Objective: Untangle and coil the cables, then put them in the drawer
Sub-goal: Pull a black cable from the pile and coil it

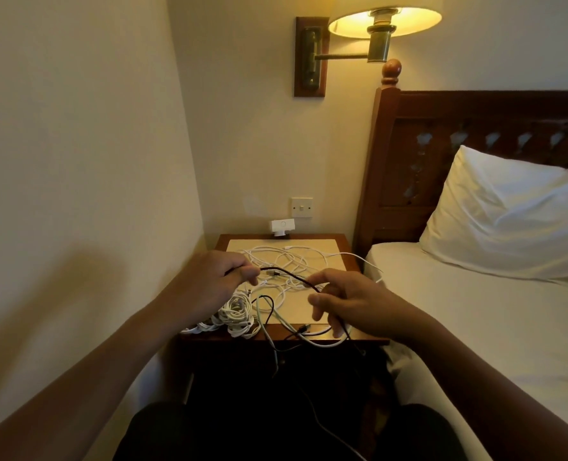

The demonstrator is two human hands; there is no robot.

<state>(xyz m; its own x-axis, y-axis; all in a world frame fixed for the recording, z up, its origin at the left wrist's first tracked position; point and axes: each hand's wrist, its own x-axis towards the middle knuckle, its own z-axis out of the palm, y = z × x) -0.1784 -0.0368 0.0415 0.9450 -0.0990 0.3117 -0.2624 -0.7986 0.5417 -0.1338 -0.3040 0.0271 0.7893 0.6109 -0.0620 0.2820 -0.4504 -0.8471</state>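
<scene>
Pinch grip on thin black cable (292,277)

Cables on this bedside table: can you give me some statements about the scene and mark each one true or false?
1. The left hand and the right hand both hold the black cable. True.
2. The wall lamp is off. False: it is lit.
3. White cables lie tangled on the bedside table. True.
4. The pillow sits on the bedside table. False: it lies on the bed.
</scene>
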